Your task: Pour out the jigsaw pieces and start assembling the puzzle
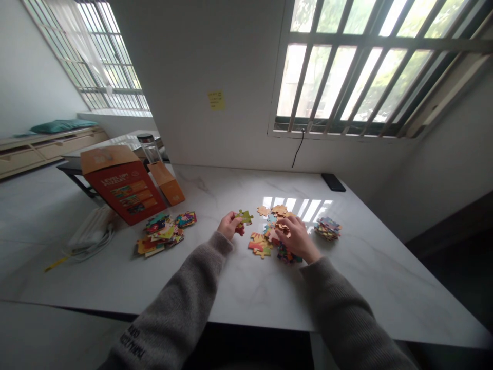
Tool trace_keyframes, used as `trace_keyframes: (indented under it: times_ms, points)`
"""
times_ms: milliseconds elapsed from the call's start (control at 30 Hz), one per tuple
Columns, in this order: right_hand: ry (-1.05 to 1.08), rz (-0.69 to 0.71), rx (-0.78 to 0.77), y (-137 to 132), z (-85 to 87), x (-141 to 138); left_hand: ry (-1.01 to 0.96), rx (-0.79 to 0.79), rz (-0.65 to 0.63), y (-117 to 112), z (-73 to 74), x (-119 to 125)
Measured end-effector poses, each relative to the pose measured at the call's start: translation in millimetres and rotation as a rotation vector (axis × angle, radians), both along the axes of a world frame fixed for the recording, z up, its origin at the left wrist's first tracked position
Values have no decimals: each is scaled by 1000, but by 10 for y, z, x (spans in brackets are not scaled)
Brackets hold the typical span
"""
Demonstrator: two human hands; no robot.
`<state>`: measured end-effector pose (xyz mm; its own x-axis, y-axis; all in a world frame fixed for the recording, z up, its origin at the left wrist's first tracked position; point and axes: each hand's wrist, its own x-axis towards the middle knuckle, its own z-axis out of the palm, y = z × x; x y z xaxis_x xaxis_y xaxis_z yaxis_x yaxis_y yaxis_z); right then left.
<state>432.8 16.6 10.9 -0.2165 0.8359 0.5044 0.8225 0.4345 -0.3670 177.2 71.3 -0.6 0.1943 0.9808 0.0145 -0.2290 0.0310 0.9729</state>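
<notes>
My left hand (230,225) is closed on a green jigsaw piece (244,217), held just above the white marble table (239,288). My right hand (296,235) rests on a loose heap of jigsaw pieces (269,234) in front of me, its fingers curled and pinching a tan piece (284,228). A few orange and red pieces (259,245) lie between the two hands. Both arms wear grey knitted sleeves.
A second pile of pieces (160,234) lies to the left beside the open orange puzzle box (124,189). A small stack of pieces (327,227) sits to the right. A black phone (333,182) lies near the wall. White cables (90,236) lie at the table's left edge.
</notes>
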Motion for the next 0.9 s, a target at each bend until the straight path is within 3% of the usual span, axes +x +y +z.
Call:
trace_keyframes:
  times_ms: [133, 267, 600, 700, 900]
  points:
    - [-155, 42, -103, -86, -73, -86, 25, 0, -22, -28, -3, 19]
    - [-159, 68, -143, -116, -65, -158, 31, 7, -17, -38, -2, 24]
    - [-5, 78, 17, -16, -38, -117, 21, 19, 46, -17, 22, 4]
    - [-61, 57, 81, 63, 13, -237, -10, 39, 99, 9, 25, -16]
    - [-305, 88, 52, 268, 4, -616, -49, 75, 152, 18, 67, -41]
